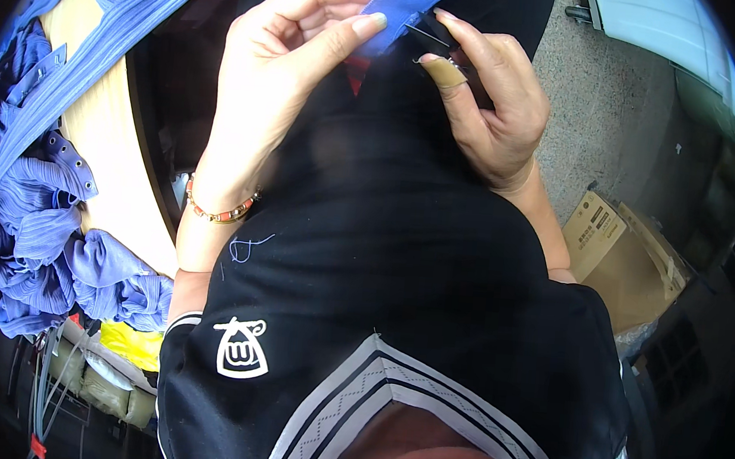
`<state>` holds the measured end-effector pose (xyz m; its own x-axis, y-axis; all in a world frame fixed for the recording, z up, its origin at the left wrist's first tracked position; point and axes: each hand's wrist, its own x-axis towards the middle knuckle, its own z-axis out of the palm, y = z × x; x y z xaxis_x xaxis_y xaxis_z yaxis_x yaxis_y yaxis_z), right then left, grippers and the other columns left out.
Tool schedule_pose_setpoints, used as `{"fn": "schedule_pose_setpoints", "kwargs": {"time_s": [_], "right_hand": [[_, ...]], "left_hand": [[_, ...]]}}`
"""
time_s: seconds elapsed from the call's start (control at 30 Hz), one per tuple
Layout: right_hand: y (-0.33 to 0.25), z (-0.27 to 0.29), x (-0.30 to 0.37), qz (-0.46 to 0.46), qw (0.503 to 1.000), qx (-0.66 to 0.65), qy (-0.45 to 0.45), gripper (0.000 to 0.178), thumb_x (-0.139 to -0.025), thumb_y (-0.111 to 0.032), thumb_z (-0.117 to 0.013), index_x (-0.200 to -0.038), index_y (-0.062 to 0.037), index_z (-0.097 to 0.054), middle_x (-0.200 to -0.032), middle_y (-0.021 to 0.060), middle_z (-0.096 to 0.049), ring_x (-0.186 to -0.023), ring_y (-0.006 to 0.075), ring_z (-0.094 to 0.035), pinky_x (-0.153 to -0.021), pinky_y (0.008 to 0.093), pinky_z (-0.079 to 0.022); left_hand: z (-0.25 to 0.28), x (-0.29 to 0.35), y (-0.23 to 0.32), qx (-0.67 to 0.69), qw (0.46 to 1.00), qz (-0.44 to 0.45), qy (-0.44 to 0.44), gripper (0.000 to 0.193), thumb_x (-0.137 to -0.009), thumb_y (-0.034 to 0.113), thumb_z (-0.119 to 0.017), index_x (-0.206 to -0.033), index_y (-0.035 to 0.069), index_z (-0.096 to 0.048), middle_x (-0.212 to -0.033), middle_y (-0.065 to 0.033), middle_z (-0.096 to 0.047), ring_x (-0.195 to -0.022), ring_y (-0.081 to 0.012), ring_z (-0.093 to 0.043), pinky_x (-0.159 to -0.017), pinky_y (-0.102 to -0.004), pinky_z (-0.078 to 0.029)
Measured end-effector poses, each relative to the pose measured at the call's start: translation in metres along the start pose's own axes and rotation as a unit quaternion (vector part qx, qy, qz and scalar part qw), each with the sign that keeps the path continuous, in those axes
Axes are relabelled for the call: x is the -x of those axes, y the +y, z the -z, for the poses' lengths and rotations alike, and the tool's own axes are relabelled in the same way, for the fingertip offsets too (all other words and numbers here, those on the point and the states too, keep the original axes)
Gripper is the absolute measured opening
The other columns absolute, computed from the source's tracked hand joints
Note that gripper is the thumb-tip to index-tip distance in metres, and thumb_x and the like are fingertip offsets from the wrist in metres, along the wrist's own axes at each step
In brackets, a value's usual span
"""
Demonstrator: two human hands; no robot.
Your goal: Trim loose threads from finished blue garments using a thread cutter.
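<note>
My left hand (301,34) is closed on the edge of a blue cloth piece (416,0), pinching it between thumb and fingers at the top middle. To its right, my right hand (499,93) grips a small dark tool with a thin pointed metal tip (428,36). The tip points left and reaches the cloth's frayed lower edge. Most of the tool is hidden by my fingers, so its exact kind does not show. A tan wrap (445,72) covers my right thumb's end.
Blue ribbed garments (49,222), some with metal eyelets, lie heaped on a pale tabletop (110,149) at the left. A yellow bag (130,345) is below them. Flattened cardboard (619,267) stands at the right on a speckled floor (587,126). Loose thread (245,246) clings to my black shirt.
</note>
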<state>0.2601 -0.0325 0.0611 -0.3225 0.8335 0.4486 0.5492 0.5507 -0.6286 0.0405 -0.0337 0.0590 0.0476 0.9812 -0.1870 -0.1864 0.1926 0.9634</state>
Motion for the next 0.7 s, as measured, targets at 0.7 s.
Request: {"fn": "schedule_pose_setpoints", "kwargs": {"time_s": [0.7], "right_hand": [[0.0036, -0.0029, -0.0009, -0.002, 1.000, -0.023, 0.015, 0.034, -0.085, -0.007, -0.081, -0.117, -0.0022, -0.073, -0.081, 0.0082, -0.065, -0.065, 0.0170, -0.063, -0.057, 0.0261, -0.051]], "left_hand": [[-0.0065, 0.0012, 0.0028, 0.030, 0.999, -0.009, -0.039, 0.028, -0.091, 0.000, -0.075, -0.119, 0.002, -0.072, -0.102, -0.0047, -0.074, -0.097, -0.0095, -0.069, -0.092, -0.0218, -0.053]]}}
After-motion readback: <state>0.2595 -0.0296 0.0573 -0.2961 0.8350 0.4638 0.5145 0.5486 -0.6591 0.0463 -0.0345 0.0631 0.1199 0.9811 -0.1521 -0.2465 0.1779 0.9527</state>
